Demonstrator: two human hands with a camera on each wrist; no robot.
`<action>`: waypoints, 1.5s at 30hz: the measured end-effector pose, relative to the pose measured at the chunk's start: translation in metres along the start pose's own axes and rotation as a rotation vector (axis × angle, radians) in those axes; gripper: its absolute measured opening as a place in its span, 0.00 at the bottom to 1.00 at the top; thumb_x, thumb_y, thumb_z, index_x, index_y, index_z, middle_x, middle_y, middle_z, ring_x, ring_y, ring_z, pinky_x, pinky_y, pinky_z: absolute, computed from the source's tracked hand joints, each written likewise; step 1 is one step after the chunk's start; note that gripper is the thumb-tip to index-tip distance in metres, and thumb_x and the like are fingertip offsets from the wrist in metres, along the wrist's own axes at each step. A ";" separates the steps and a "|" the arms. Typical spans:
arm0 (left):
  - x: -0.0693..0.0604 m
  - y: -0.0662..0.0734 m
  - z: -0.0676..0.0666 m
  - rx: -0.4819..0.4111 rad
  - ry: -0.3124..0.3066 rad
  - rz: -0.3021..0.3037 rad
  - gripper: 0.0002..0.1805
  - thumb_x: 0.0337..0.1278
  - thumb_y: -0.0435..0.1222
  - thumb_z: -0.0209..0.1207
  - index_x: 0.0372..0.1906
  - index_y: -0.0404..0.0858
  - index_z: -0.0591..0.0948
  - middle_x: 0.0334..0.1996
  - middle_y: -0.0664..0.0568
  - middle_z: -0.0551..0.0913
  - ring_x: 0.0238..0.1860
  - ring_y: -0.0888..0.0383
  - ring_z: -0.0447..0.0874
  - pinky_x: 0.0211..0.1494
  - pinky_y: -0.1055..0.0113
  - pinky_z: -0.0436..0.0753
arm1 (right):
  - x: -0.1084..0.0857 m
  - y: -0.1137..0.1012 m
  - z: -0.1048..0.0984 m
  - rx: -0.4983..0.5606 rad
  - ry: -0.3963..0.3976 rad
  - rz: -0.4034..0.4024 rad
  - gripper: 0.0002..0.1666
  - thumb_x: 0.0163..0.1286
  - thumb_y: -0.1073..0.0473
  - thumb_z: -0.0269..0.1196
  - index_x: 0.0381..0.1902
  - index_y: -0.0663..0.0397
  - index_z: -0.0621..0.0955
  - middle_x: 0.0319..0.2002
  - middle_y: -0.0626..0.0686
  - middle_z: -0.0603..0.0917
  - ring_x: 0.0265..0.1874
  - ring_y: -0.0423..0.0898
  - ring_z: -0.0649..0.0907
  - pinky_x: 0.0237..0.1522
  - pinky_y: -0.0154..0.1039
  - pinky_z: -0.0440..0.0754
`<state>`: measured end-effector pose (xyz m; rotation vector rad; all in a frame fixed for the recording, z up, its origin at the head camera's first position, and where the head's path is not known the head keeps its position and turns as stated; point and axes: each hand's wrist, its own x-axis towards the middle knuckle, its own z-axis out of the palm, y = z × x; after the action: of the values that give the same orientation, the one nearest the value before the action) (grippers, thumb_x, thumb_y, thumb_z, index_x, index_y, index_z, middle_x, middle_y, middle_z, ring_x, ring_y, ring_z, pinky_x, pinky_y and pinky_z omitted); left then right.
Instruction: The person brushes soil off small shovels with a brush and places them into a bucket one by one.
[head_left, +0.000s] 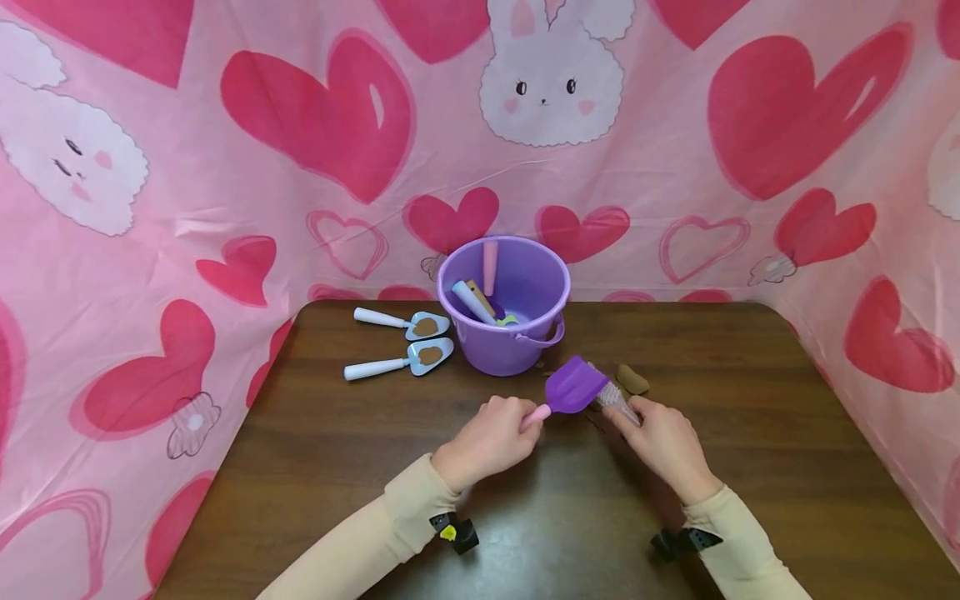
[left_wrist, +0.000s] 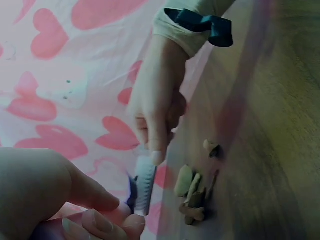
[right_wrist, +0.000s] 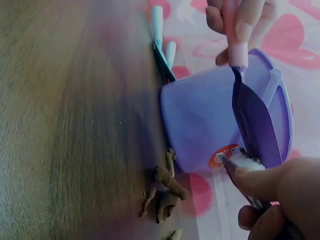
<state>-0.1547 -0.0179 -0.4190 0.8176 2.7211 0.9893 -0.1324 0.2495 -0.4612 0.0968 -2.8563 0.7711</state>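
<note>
In the head view the left hand grips the pink handle of a purple shovel. Its blade is raised over the table, in front of the bucket's right side. The right hand holds a small pale brush by its handle, bristles at the blade's edge. In the right wrist view dark bits lie on the shovel beside the brush. Below the tools, several brown clay-like pieces lie on the table in the left wrist view.
A purple bucket with handled tools inside stands at the back of the brown table. Left of it lie two white-handled trowels with brown material on their blades. Pink heart-patterned cloth hangs behind and at both sides.
</note>
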 end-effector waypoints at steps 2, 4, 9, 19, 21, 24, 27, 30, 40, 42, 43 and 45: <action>-0.001 0.001 -0.003 0.009 0.026 0.002 0.13 0.70 0.34 0.60 0.25 0.42 0.78 0.17 0.59 0.70 0.17 0.63 0.68 0.24 0.69 0.71 | 0.000 0.001 0.000 -0.006 0.005 0.016 0.23 0.74 0.46 0.67 0.25 0.51 0.73 0.18 0.47 0.69 0.18 0.46 0.69 0.21 0.42 0.63; 0.000 0.001 -0.005 0.025 0.058 0.010 0.15 0.71 0.35 0.59 0.24 0.42 0.76 0.17 0.59 0.69 0.18 0.62 0.68 0.25 0.68 0.71 | -0.001 0.001 0.001 -0.001 0.008 0.021 0.22 0.74 0.46 0.66 0.25 0.51 0.73 0.18 0.47 0.68 0.18 0.46 0.68 0.21 0.42 0.63; 0.006 0.003 -0.003 0.004 0.080 0.008 0.15 0.74 0.37 0.58 0.26 0.43 0.75 0.18 0.58 0.68 0.18 0.60 0.68 0.24 0.67 0.71 | -0.003 -0.004 0.008 0.007 -0.010 -0.075 0.24 0.72 0.47 0.69 0.23 0.48 0.70 0.17 0.44 0.65 0.17 0.42 0.66 0.20 0.39 0.60; 0.006 0.001 0.002 0.004 0.005 -0.013 0.12 0.67 0.35 0.61 0.25 0.44 0.79 0.16 0.60 0.68 0.18 0.63 0.68 0.24 0.70 0.71 | -0.002 -0.002 0.000 -0.017 0.015 -0.034 0.22 0.72 0.47 0.69 0.25 0.52 0.75 0.17 0.46 0.69 0.16 0.44 0.68 0.19 0.41 0.64; 0.003 0.001 0.000 0.009 -0.011 -0.022 0.10 0.64 0.35 0.62 0.25 0.44 0.80 0.17 0.60 0.68 0.18 0.62 0.68 0.25 0.70 0.71 | -0.001 0.003 -0.005 -0.025 0.025 -0.016 0.21 0.72 0.48 0.68 0.26 0.53 0.76 0.17 0.47 0.70 0.17 0.45 0.69 0.20 0.41 0.64; 0.000 0.000 -0.002 0.021 -0.016 -0.028 0.10 0.63 0.34 0.63 0.24 0.44 0.79 0.17 0.59 0.68 0.19 0.62 0.68 0.26 0.69 0.72 | -0.001 0.009 -0.007 -0.027 0.026 -0.006 0.21 0.73 0.47 0.68 0.27 0.54 0.75 0.17 0.47 0.69 0.17 0.46 0.69 0.20 0.42 0.64; 0.000 -0.001 -0.004 0.027 0.004 -0.024 0.11 0.64 0.34 0.62 0.25 0.43 0.78 0.17 0.59 0.68 0.18 0.62 0.69 0.26 0.68 0.73 | -0.002 0.010 -0.006 -0.033 0.009 0.002 0.21 0.73 0.46 0.67 0.27 0.53 0.75 0.18 0.47 0.68 0.18 0.46 0.69 0.20 0.42 0.64; 0.002 0.000 -0.004 0.019 0.034 -0.014 0.09 0.65 0.34 0.62 0.27 0.43 0.79 0.17 0.58 0.71 0.17 0.63 0.70 0.26 0.69 0.73 | -0.004 0.005 -0.001 -0.036 -0.043 -0.017 0.23 0.73 0.45 0.67 0.25 0.50 0.73 0.17 0.46 0.67 0.17 0.44 0.68 0.20 0.41 0.63; 0.003 0.001 0.003 -0.038 -0.003 0.022 0.05 0.68 0.35 0.62 0.35 0.41 0.85 0.15 0.61 0.68 0.15 0.67 0.66 0.22 0.73 0.67 | -0.002 -0.014 0.000 -0.014 -0.025 -0.139 0.23 0.70 0.46 0.70 0.22 0.45 0.72 0.15 0.41 0.66 0.15 0.40 0.66 0.18 0.39 0.62; 0.001 0.000 0.003 -0.036 -0.001 0.033 0.05 0.69 0.36 0.62 0.35 0.42 0.84 0.15 0.62 0.68 0.15 0.67 0.66 0.22 0.74 0.67 | 0.000 -0.012 -0.006 -0.013 -0.003 -0.103 0.23 0.70 0.47 0.70 0.22 0.48 0.73 0.15 0.43 0.68 0.15 0.41 0.68 0.18 0.40 0.63; 0.001 -0.001 0.003 -0.026 0.004 0.038 0.06 0.69 0.36 0.62 0.34 0.43 0.84 0.15 0.62 0.68 0.16 0.67 0.66 0.22 0.74 0.68 | 0.001 -0.010 -0.009 -0.017 0.013 -0.084 0.23 0.70 0.47 0.70 0.22 0.49 0.73 0.15 0.44 0.69 0.15 0.42 0.68 0.19 0.40 0.64; -0.001 -0.002 0.002 -0.006 0.013 0.045 0.08 0.70 0.36 0.62 0.31 0.44 0.82 0.15 0.62 0.68 0.16 0.67 0.66 0.23 0.74 0.68 | 0.003 -0.007 -0.013 -0.027 0.033 -0.055 0.23 0.71 0.47 0.69 0.23 0.51 0.73 0.16 0.46 0.71 0.15 0.44 0.69 0.19 0.41 0.65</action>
<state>-0.1544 -0.0183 -0.4223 0.8780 2.7200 1.0148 -0.1330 0.2503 -0.4462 0.1564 -2.8197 0.7167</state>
